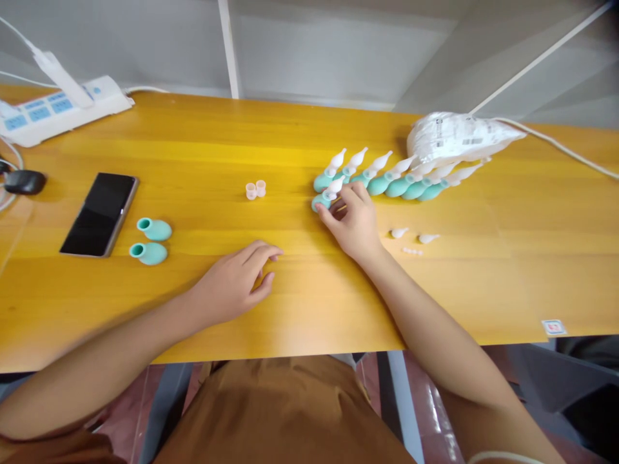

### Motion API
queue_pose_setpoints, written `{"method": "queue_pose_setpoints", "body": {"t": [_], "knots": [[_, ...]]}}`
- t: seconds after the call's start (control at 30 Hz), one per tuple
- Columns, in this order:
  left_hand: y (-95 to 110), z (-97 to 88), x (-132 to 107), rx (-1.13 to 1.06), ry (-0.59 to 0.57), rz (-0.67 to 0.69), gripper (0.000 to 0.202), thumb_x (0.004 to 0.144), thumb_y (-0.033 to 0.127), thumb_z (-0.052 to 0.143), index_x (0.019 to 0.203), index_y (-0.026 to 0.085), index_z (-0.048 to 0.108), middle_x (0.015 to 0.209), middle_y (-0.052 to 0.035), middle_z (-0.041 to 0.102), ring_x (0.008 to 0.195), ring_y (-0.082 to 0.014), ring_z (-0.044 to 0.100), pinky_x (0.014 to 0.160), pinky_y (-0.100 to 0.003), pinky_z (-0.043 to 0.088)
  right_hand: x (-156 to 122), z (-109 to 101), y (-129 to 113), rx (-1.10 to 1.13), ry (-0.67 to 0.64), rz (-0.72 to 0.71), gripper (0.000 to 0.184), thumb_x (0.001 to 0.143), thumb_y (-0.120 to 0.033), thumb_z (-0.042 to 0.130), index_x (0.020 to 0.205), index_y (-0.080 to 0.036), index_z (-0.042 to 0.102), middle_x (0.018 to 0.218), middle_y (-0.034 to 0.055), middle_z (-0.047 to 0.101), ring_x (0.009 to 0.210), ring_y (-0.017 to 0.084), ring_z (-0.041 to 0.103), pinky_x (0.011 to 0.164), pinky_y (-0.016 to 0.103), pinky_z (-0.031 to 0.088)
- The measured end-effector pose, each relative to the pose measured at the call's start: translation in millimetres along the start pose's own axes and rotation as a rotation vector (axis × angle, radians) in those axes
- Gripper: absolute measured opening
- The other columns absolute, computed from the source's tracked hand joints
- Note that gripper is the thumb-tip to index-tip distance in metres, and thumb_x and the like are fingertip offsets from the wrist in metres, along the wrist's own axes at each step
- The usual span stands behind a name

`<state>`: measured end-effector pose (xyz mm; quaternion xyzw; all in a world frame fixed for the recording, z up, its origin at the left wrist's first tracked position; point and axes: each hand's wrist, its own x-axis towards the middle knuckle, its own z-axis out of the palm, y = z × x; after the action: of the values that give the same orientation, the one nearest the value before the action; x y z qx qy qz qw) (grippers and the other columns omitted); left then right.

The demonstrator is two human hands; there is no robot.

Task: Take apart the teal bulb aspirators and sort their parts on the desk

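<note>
Brown clothing (271,412) fills the near edge. Past it, the right hand (356,225) pinches a teal bulb (320,202) with a white tip. The bulb sits on the table (309,129), just in front of a row of like pieces (401,183) beside a white bag (454,138). This looks like handling at the row's front end, which calls for a steady grip low on the bulb. The left hand (236,280) lies palm down, fingers loosely curled, empty. Two tipless bulbs (151,240) and a phone (100,214) lie well to the left.
</note>
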<state>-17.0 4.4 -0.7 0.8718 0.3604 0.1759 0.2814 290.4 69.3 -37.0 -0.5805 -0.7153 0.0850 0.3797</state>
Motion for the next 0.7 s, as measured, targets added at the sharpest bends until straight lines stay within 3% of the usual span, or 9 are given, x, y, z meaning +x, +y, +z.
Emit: {"method": "queue_pose_setpoints", "body": {"t": [0.2,0.5,0.7], "knots": [[-0.5,0.9,-0.5,0.028,-0.005,0.012,0.032,0.110,0.018,0.054,0.142,0.021,0.055,0.136,-0.0116,0.074,0.091,-0.0198,0.075,0.085,-0.037,0.062,-4.2,-1.4,-1.7,-0.059,-0.048,0.014,0.018,0.098,-0.034,0.077,0.107,-0.025,0.064,0.116,0.0103,0.067,0.075,0.021,0.064,0.079,0.043,0.068],[-1.6,1.4,-0.9,0.027,0.015,0.030,0.031,0.110,0.017,0.055,0.140,0.021,0.056,0.132,-0.0098,0.075,0.086,-0.0184,0.074,0.082,-0.036,0.060,-3.0,-4.0,-4.6,-0.066,-0.075,0.056,0.019,0.100,-0.033,0.074,0.110,-0.024,0.062,0.123,0.0123,0.068,0.072,0.020,0.065,0.080,0.044,0.067],[-9.1,-0.8,3.5,0.011,0.046,0.033,0.028,0.109,0.016,0.056,0.136,0.020,0.060,0.125,-0.0078,0.075,0.083,-0.0173,0.072,0.082,-0.035,0.060,-1.9,-5.0,-7.8,-0.089,-0.116,0.123,0.030,0.100,-0.034,0.074,0.124,-0.022,0.060,0.129,0.0152,0.067,0.077,0.023,0.068,0.085,0.047,0.068]]}}
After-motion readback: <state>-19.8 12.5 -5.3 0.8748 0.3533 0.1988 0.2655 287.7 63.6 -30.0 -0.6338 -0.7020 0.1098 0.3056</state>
